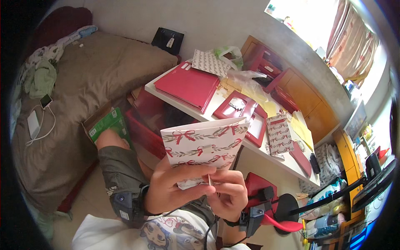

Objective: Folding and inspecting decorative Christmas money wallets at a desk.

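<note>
A folded white paper piece (206, 148), printed with red bows and green garlands, stands up before me. My left hand (175, 181) grips its lower part, with thumb and fingers reaching to the right. At the lower edge my right hand (228, 193) meets the left fingertips. A thin pale sliver (210, 179) shows between the fingertips of both hands, pinched by the right; whether it is part of the patterned paper or a separate strip I cannot tell. A small pale patch sits on the paper's front. My fingers hide its bottom.
Ahead is a white table (150, 88) with stacked red folders (187, 84), a red box with a window (240, 109), a patterned paper box (279, 134), and plastic bags (231, 56). A bed (103, 62) lies left, a green carton (107, 125) near my knee, a black stand (286, 212) right.
</note>
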A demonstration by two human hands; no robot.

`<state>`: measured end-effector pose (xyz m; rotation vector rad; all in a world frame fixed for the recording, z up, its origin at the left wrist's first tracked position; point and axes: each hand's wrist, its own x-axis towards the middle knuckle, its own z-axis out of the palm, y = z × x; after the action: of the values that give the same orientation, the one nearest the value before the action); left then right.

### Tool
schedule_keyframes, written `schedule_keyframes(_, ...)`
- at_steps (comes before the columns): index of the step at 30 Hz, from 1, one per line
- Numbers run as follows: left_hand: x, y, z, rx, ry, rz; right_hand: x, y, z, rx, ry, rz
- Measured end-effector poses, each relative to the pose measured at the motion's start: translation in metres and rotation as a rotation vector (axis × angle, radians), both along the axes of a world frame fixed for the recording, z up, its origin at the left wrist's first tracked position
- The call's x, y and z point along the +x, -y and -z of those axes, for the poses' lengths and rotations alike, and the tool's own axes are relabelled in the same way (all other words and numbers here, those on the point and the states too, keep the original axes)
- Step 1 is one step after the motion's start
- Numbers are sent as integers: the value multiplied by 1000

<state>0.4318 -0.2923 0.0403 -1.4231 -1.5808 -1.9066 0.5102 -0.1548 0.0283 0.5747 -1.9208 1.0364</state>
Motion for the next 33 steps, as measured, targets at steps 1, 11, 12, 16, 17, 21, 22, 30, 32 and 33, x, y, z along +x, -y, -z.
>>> schedule_keyframes(1,-1,0,1,-6,3,-1,0,0,-1,-2,-1,2)
schedule_keyframes(11,-11,0,2,-71,-38,214,3,-5,5,-91,50,-58)
schedule_keyframes(12,-11,-2,4,-74,-34,218,4,-6,6,-109,57,-78)
schedule_keyframes(16,-11,-5,5,-79,-31,271,7,-8,13,-139,66,-81)
schedule_keyframes(17,-11,-5,4,-82,-32,275,8,-7,14,-155,67,-87)
schedule_keyframes(21,-10,-5,2,-91,-55,266,10,-7,18,-216,63,-100)
schedule_keyframes(22,-10,-5,3,-105,-50,255,10,-7,18,-217,61,-95)
schedule_keyframes(30,-5,-4,4,-101,-34,181,9,-4,15,-182,11,-35)
schedule_keyframes(32,-4,-4,5,-72,-10,137,10,-5,16,-204,0,-33)
schedule_keyframes(33,-4,-4,6,-71,-12,138,10,-4,17,-225,-11,-31)
